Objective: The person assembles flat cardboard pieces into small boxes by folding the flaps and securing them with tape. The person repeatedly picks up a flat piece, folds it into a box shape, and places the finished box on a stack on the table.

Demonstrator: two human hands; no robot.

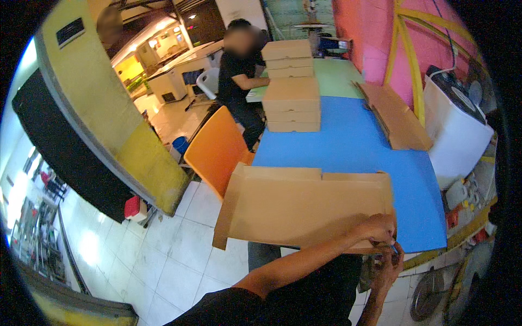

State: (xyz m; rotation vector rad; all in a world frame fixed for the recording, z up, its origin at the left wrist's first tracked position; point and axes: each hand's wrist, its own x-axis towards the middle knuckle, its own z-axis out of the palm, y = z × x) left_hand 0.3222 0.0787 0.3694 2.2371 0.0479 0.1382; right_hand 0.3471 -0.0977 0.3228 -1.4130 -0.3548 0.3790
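An unfolded cardboard box blank lies across the near end of the blue table, its side flaps partly raised and its left end overhanging the edge. My left hand reaches across to its near right corner, fingers curled closed on the cardboard there. Just below, at the same corner, my right hand has its fingers bent and pinched against the edge flap. The two hands nearly touch, and the folded tab between them is mostly hidden by the fingers.
Two stacks of closed cardboard boxes stand farther up the table. Flat cardboard pieces lie along its right edge. An orange chair is at the left, and a person in black sits beyond it. A white washing machine stands right.
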